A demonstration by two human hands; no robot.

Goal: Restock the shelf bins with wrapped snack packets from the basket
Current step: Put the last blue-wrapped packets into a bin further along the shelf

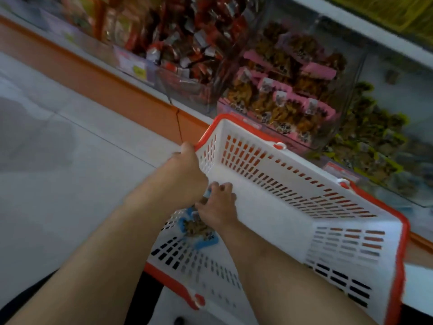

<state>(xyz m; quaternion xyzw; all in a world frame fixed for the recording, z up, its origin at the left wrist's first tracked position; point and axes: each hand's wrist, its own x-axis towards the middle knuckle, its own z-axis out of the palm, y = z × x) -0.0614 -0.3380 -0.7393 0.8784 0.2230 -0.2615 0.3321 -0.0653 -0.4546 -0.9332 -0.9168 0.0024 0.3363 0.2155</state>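
While the left hand point(187, 165) curls over the red rim at a corner of a tilted white slotted basket point(281, 207), the right hand point(218, 205) reaches inside, fingers bent down onto a blue-edged snack packet point(199, 231) lying against the basket's near wall; whether they grasp it is unclear. Behind the basket, clear shelf bins hold wrapped snacks: red-wrapped packets point(187, 43), pink-labelled packets point(293, 90) in the middle bin point(351, 73), and yellow-green packets point(375, 141) farther right.
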